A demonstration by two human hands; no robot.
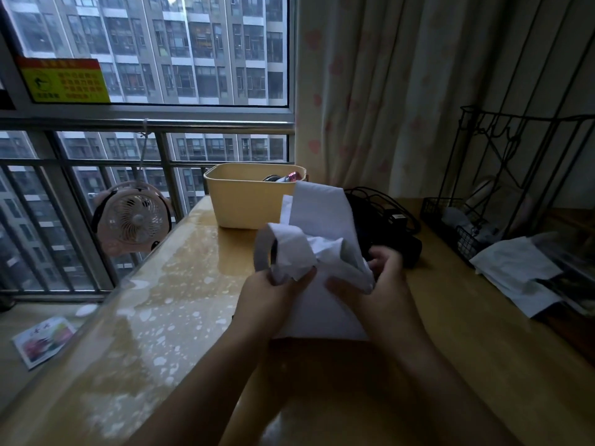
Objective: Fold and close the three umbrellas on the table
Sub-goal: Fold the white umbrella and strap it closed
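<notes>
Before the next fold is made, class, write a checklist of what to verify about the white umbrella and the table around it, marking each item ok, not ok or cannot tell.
1. Left hand grips the white umbrella by its cloth: ok.
2. Right hand grips the cloth on the other side: ok.
3. Cloth gathered into neat pleats: not ok, it is bunched and loose.
4. Way to fasten it shut visible: cannot tell.
5. Bare table beside the hands to work on: ok.
6. Other umbrellas located: cannot tell; only a dark bundle lies behind the right hand.
</notes>
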